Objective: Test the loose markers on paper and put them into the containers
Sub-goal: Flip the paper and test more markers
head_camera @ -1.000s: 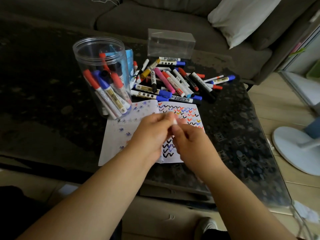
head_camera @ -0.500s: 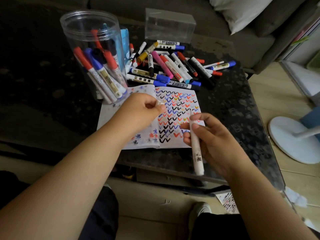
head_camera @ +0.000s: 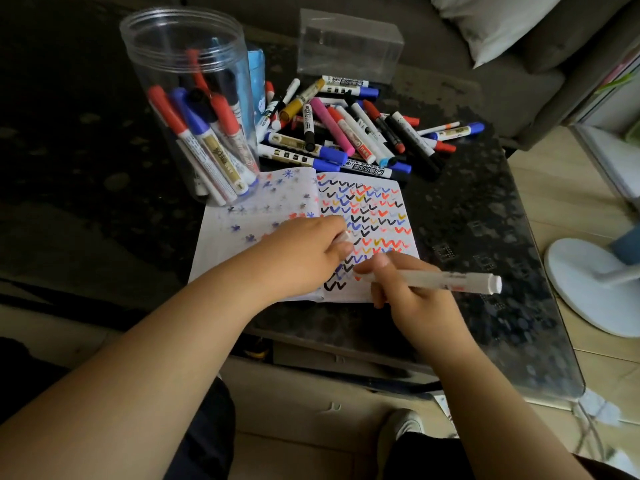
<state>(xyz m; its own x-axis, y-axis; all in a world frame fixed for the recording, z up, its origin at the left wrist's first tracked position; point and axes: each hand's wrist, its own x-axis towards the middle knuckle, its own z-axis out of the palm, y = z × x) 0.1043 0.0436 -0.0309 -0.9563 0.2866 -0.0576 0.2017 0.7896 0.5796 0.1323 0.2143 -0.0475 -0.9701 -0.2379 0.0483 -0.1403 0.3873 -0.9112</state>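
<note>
Your right hand (head_camera: 412, 292) holds a white marker (head_camera: 443, 281) in a writing grip, thumb and fingers (head_camera: 381, 263) pinching its barrel near the writing end, which points left at the lower part of the open notebook (head_camera: 304, 237); the tip itself is hidden between your hands, and the blunt back end sticks out to the right over the dark table (head_camera: 485, 237). Your left hand (head_camera: 304, 254) rests on the notebook across its centre fold, fingers curled, with a small white piece that looks like the marker's cap (head_camera: 343, 237) pinched at the fingertips. The right page is covered with rows of red, blue, black and yellow check-shaped strokes, and the left page carries scattered blue and red star marks. Just beyond the notebook lies a heap of loose markers (head_camera: 353, 129) with red, blue, black, pink and gold caps, touching and crossing one another. To the left of that heap, at the notebook's far left corner, a tall clear round jar (head_camera: 194, 109) stands upright with several red, blue and black capped markers leaning inside. A clear rectangular box (head_camera: 349, 46) sits behind the heap, near the table's far edge. A grey sofa (head_camera: 467, 98) with a white cushion (head_camera: 502, 19) is beyond the table, and a white fan base (head_camera: 595, 289) stands on the floor to your right.
</note>
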